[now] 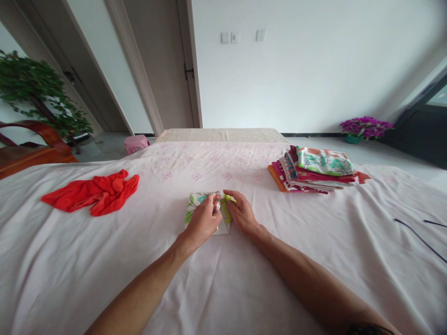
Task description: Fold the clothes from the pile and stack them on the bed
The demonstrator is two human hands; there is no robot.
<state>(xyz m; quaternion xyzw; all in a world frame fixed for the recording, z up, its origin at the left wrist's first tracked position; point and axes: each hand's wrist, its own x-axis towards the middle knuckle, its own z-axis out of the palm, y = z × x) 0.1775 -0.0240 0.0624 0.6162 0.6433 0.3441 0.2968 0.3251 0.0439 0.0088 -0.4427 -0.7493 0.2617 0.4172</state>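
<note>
A folded white cloth with a green, teal and yellow print lies on the covered table in front of me. My left hand is closed on its upper layer, and a small bunched piece with orange shows between thumb and fingers. On the cloth's right edge, my right hand grips a yellow-green patterned fold between thumb and fingers. Both hands hide part of the cloth. To the right sits a stack of folded cloths, topped by a white one with green and orange print. A crumpled red cloth lies to the left.
A pale pink floral sheet covers the table, wrinkled at both sides. Dark cords lie at the right. Beyond the table are a pink stool, purple flowers, a wooden chair and a leafy plant.
</note>
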